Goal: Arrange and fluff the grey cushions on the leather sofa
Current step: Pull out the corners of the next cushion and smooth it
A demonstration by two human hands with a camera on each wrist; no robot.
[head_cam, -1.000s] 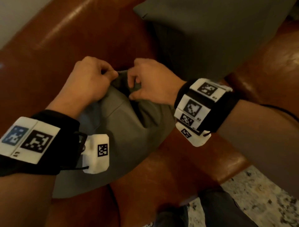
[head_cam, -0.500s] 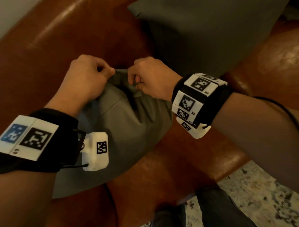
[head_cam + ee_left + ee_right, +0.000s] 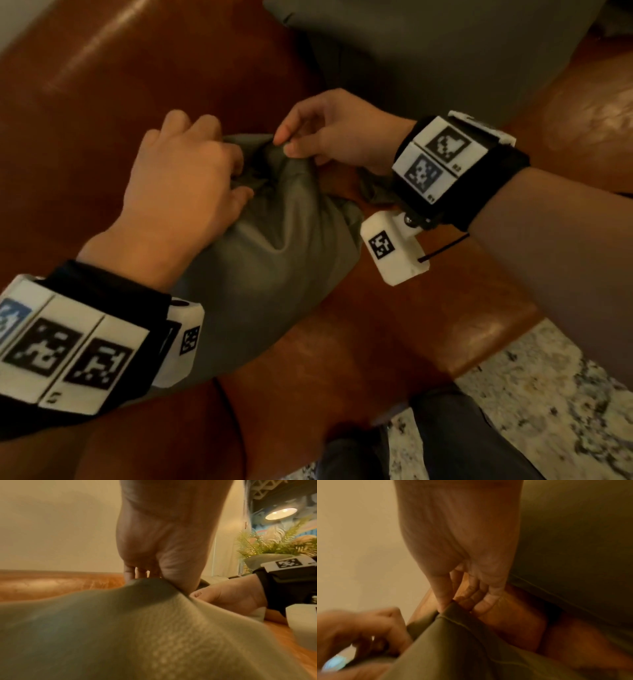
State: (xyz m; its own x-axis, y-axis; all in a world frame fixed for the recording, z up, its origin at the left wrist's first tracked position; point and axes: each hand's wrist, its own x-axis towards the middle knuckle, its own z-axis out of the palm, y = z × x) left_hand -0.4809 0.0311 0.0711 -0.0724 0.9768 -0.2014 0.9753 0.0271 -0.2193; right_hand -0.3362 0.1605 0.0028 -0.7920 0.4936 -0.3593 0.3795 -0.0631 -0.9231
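A small grey cushion (image 3: 274,274) lies crumpled on the brown leather sofa (image 3: 137,102), its top end bunched up. My left hand (image 3: 191,178) grips the bunched fabric from the left, fingers curled into it. My right hand (image 3: 329,137) pinches the cushion's top edge between thumb and fingers from the right. The left wrist view shows the grey cushion (image 3: 137,628) pulled into a ridge under my left hand (image 3: 161,563). In the right wrist view my right hand (image 3: 458,596) pinches the seam of the cushion (image 3: 471,642). A larger grey cushion (image 3: 445,51) leans against the sofa back.
A speckled rug (image 3: 531,411) lies beyond the sofa's front edge, with my dark trouser legs (image 3: 445,438) beside it. A potted fern (image 3: 274,543) and a ceiling lamp (image 3: 281,513) show far off in the left wrist view. Bare leather seat (image 3: 394,325) surrounds the small cushion.
Both hands have shifted along the cushion's bunched top. The right hand went from a closed fist to a finger pinch, and its wrist has turned. The left hand regripped lower on the fabric.
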